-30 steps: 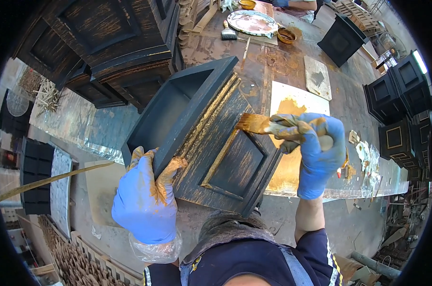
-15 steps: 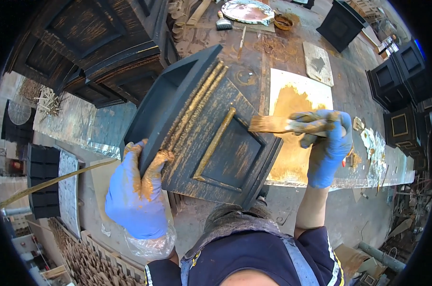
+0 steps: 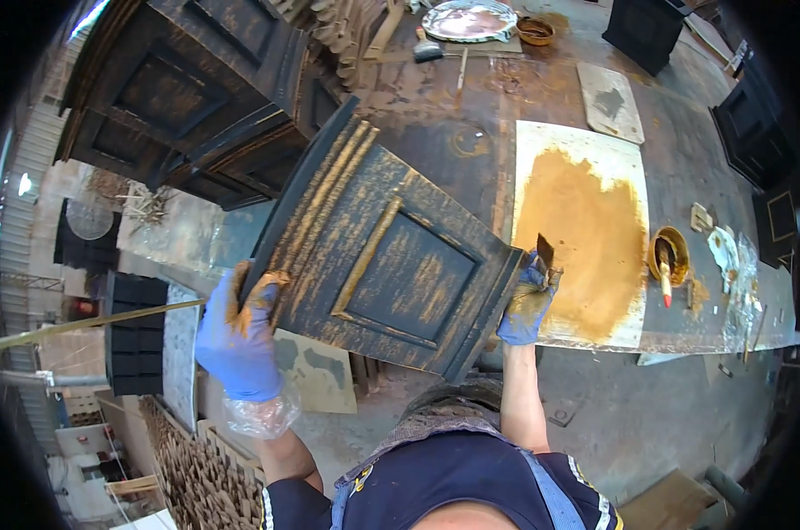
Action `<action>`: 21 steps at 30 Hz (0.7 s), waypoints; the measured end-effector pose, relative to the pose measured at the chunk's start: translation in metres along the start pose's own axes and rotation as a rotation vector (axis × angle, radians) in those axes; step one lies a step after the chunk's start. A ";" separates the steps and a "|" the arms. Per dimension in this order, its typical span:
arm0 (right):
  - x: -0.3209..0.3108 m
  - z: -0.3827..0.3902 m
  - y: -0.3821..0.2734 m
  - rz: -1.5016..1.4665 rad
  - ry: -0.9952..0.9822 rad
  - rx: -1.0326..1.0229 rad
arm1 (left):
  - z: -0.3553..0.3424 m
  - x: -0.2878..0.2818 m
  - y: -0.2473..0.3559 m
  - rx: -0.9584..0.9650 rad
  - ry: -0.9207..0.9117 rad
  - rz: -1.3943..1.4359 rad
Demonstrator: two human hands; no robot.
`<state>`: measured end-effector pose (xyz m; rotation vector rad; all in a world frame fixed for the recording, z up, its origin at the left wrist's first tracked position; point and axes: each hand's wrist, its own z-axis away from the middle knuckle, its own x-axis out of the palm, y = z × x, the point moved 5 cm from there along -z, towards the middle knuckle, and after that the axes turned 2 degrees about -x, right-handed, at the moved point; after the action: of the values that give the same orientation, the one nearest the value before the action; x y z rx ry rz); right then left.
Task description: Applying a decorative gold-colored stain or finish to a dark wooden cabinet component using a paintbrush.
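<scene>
A tapered black wooden planter box (image 3: 418, 274) with a framed panel and gold-brown streaks on its face is held tilted before me. My left hand (image 3: 241, 340), in a blue glove stained brown, grips its wide rim, thumb on the ridged moulding. At the narrow end, my right hand (image 3: 525, 309), also gloved, is against the base edge. Its fingers are closed round a paintbrush (image 3: 546, 251), whose brown bristles point up; the handle is mostly hidden by the hand.
On the worktable lies a white board (image 3: 585, 230) smeared with ochre paint. Right of it is a paint bowl (image 3: 668, 256) with a brush inside. Streaked black boxes (image 3: 170, 88) are stacked at the left. A wide brush (image 3: 426, 49) and a round paint-covered tray (image 3: 469, 21) lie at the back.
My right hand has come down and left from over the panel to the box's narrow end, turning the brush upward. The box has tilted so its panelled face shows more fully.
</scene>
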<state>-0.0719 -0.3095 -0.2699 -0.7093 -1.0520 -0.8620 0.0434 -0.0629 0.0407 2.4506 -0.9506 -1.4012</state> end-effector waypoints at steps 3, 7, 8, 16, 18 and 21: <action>0.006 0.010 0.015 -0.292 -0.017 0.177 | 0.014 -0.004 0.022 0.089 0.043 -0.041; 0.025 0.012 0.011 -0.198 -0.108 0.235 | 0.022 -0.008 0.020 0.101 0.087 -0.039; 0.031 0.010 0.014 -0.548 -0.111 0.405 | 0.023 -0.014 0.013 0.081 0.107 -0.033; 0.108 -0.008 -0.011 0.285 -0.359 0.061 | 0.054 -0.024 -0.046 -0.081 0.090 -0.214; 0.176 0.003 -0.026 0.682 -0.500 -0.108 | 0.058 -0.027 -0.050 -0.051 0.099 -0.261; 0.258 0.026 0.003 1.232 -0.725 -0.201 | 0.058 -0.031 -0.042 -0.015 0.084 -0.320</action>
<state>-0.0183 -0.3529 -0.0202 -1.6524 -0.8896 0.4133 0.0039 -0.0020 0.0131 2.7166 -0.5445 -1.3713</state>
